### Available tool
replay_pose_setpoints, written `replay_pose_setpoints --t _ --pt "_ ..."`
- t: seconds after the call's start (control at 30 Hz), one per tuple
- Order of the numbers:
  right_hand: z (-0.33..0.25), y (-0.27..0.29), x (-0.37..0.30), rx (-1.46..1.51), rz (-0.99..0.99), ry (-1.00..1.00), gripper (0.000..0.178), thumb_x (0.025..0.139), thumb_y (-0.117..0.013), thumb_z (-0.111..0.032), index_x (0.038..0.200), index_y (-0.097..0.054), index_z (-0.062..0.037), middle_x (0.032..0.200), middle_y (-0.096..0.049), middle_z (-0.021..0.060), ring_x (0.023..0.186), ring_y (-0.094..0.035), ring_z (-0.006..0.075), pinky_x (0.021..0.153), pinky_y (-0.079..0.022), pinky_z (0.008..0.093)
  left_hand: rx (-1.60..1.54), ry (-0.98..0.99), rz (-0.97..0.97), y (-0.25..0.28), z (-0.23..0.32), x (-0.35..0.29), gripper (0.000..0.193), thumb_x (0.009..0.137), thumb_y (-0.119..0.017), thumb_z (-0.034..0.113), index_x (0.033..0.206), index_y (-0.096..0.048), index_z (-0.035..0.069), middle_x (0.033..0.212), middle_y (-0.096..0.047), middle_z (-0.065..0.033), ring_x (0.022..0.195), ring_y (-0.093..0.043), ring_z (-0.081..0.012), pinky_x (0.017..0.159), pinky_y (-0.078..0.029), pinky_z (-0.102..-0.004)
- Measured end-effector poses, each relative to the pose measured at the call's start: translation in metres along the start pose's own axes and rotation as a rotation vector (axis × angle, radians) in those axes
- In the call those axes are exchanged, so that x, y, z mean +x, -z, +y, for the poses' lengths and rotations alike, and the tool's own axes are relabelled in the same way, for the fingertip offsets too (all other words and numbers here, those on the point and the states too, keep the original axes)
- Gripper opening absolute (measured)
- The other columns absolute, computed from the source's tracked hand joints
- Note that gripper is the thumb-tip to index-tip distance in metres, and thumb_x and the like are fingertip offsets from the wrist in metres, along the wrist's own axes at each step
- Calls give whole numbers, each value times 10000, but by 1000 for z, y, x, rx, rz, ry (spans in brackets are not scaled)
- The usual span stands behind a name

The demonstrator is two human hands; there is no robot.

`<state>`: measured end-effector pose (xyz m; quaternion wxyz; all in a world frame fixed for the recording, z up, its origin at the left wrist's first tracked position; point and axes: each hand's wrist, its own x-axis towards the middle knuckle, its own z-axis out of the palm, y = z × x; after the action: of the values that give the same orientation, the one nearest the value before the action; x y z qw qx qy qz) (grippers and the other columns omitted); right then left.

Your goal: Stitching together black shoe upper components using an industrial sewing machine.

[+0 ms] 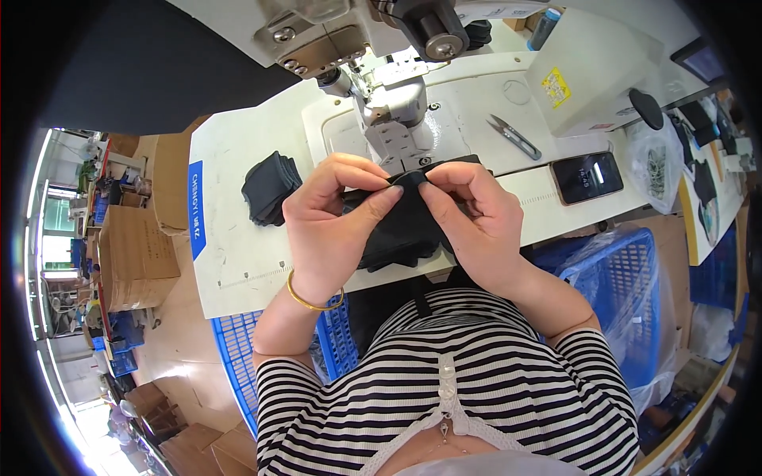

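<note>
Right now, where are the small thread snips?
In the head view, the thread snips lie on the white sewing table, right of the needle area, above the phone.

We pinch a black fabric piece [401,218] with both hands: our left hand [329,226], a gold bangle [311,300] on its wrist, grips its left part, and our right hand [476,218] grips the top edge just beside it, fingertips nearly meeting. The fabric sits in front of the sewing machine [389,111] on the white table [238,238]. 1 stack of black pieces [270,189] lies to the left; snips [514,136] and a phone [587,178] lie to the right. Blue crates [619,262] stand below.
</note>
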<state>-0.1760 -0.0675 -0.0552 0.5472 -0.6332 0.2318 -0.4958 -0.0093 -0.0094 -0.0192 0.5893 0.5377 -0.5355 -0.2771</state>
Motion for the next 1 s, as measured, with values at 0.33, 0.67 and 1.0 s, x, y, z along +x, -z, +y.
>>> replay_pose_setpoints --t 0.33,0.67,1.0 --pt "-1 -2 -2 -47 9 -11 114 929 -640 -24 1027 -613 27 871 -698 93 782 -683 119 701 -538 246 -22 125 -70 -2 2 4 132 828 -740 -11 957 -712 -18 901 -666 -33 845 -594 -89 769 -468 -216" --pt "-1 0 -1 -128 -27 -17 128 929 -648 -66 1030 -628 10 858 -696 103 761 -691 147 682 -537 259 13 30 48 4 1 11 98 831 -726 -41 927 -710 -27 859 -668 -34 793 -589 -79 708 -454 -196" --pt "-5 0 6 -231 -91 -91 151 947 -636 -129 1013 -645 7 734 -663 89 601 -614 114 569 -466 236 -192 174 58 21 -10 31 118 841 -736 -14 957 -725 -34 872 -702 -32 781 -634 -73 745 -516 -191"
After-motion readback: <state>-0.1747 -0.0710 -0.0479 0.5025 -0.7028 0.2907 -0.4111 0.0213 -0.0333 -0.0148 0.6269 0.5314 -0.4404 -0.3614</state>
